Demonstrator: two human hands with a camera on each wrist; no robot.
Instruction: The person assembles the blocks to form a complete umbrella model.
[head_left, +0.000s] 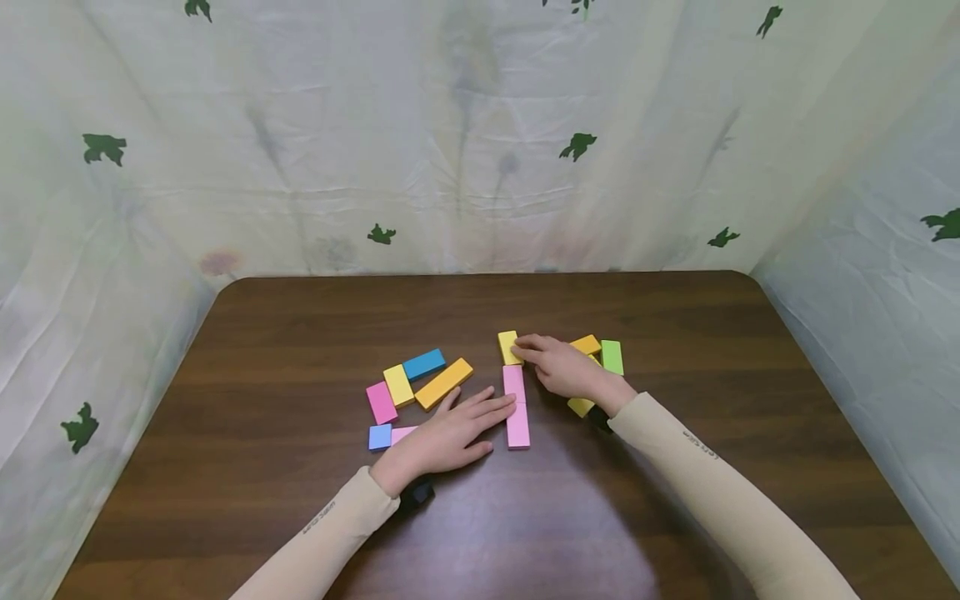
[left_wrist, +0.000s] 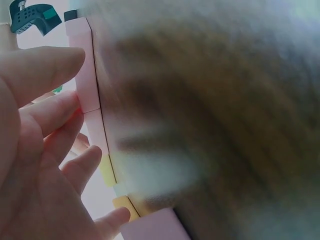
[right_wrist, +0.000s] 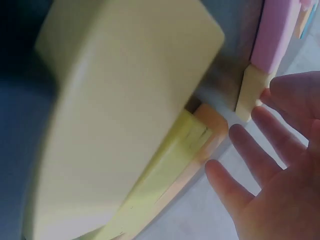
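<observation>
Two pink blocks, a nearer one [head_left: 518,429] and a farther one [head_left: 513,379], lie end to end in a line, with a yellow block [head_left: 507,347] at the far end. My left hand [head_left: 450,432] has its fingers spread, and fingertips touch the left side of the pink blocks; the left wrist view shows them against the pink block [left_wrist: 84,70]. My right hand [head_left: 567,368] reaches in from the right. Its fingertips touch the yellow block [right_wrist: 249,92], while the other fingers extend loosely and hold nothing in the right wrist view.
Left of the line lie a blue block [head_left: 424,365], an orange block [head_left: 444,384], a yellow block [head_left: 399,386], a magenta block [head_left: 382,403] and a small blue block [head_left: 380,437]. Green [head_left: 612,357] and orange [head_left: 587,344] blocks sit beyond my right hand. Curtains surround the wooden table [head_left: 300,333].
</observation>
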